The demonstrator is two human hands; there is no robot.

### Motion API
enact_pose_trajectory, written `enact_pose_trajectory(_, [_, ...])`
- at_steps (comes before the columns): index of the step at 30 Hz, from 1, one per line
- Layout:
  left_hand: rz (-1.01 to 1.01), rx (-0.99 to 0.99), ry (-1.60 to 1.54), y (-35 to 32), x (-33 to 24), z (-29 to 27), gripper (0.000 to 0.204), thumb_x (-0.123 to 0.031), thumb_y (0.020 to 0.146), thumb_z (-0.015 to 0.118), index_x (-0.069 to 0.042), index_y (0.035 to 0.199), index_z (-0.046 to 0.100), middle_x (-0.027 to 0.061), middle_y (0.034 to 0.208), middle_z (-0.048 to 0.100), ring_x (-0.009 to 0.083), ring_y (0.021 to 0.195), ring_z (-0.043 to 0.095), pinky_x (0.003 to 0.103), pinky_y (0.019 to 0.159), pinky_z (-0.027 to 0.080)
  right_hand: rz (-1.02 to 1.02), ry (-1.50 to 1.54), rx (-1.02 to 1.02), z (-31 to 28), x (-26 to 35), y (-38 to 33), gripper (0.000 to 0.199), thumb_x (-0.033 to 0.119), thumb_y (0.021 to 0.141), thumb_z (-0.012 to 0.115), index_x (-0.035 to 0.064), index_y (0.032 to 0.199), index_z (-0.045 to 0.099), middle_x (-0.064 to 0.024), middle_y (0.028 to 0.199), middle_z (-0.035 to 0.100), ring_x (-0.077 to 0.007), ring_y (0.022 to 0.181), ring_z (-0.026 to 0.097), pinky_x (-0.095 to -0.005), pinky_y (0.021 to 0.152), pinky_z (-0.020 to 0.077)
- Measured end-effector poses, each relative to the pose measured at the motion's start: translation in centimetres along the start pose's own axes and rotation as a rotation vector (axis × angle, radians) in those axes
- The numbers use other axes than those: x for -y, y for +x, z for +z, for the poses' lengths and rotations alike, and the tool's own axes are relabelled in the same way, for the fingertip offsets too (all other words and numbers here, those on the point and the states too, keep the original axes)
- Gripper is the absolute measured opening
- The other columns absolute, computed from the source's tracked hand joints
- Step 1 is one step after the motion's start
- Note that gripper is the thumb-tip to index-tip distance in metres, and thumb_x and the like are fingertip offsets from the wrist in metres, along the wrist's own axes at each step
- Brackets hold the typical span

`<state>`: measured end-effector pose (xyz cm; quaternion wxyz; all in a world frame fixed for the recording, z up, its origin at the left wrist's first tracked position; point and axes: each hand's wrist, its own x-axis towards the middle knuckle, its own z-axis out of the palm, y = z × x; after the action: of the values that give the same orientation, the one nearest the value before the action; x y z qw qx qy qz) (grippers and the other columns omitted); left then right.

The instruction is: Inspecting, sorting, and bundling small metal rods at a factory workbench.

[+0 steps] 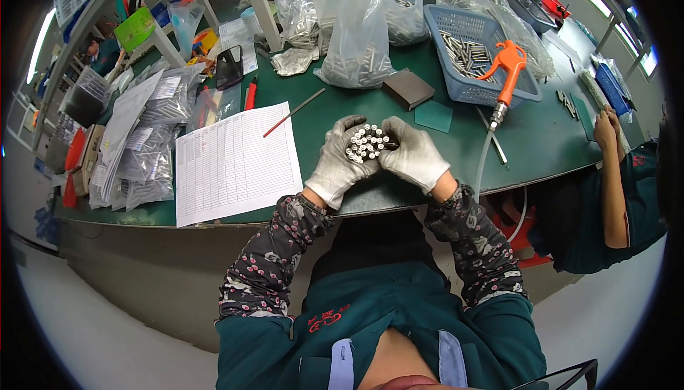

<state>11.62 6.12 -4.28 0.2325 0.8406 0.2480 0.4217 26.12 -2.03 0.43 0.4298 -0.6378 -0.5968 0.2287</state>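
Observation:
A bundle of small metal pins [366,143] sits between my gloved hands over the table's near edge, its round ends facing up. My left hand [337,158] wraps round the bundle from the left. From the right, my right hand [415,153] closes on its other side, thumb and fingers at the pins. Beyond the hands lie a dark brown block [408,89] and a flat green pad [433,116]. To the left, a thin rod with a red end [294,112] lies partly across a printed sheet [239,165].
A blue basket [467,92] of metal pins stands at the right, an orange air gun [507,69] on its rim with a hose trailing down. Plastic bags of pins [354,55] stand behind. Packed bags [157,141] lie left. A co-worker's hand [607,130] is at far right.

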Motion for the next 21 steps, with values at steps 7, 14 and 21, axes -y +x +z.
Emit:
enact_pose_trajectory(7, [-0.462,0.265,-0.933,0.2,-0.3,-1.0,0.048,0.0,0.07,0.074,-0.002,0.113,0.054,0.0011,0.101,0.063,0.0087,0.088,0.059,0.021,0.079,0.051,0.118,0.092,0.059,0.8,-0.9,0.7,0.029,0.018,0.073,0.061,0.0033,0.098,0.055,-0.015,0.079,0.064,-0.0312,0.077,0.065,-0.0359,0.07,0.0507])
enact_pose_trajectory(14, [-0.511,0.258,-1.109,-0.5,0.5,-1.0,0.066,0.0,0.069,0.08,-0.004,0.125,0.046,0.002,0.111,0.059,0.0098,0.097,0.057,0.023,0.084,0.051,0.064,0.202,0.149,1.2,-2.6,0.9,0.035,0.017,0.078,0.063,0.0027,0.108,0.054,-0.0136,0.086,0.064,-0.0202,0.081,0.063,-0.03,0.076,0.0492])
enact_pose_trajectory(21, [-0.568,0.299,-1.122,0.0,0.4,-1.8,0.073,-0.009,0.061,0.086,-0.005,0.123,0.047,-0.0004,0.103,0.059,0.0087,0.094,0.057,0.022,0.083,0.051,0.103,0.39,0.189,2.2,-3.8,0.6,0.034,0.012,0.084,0.063,-0.0002,0.113,0.051,-0.0108,0.097,0.063,-0.0149,0.089,0.061,-0.0275,0.082,0.0484])
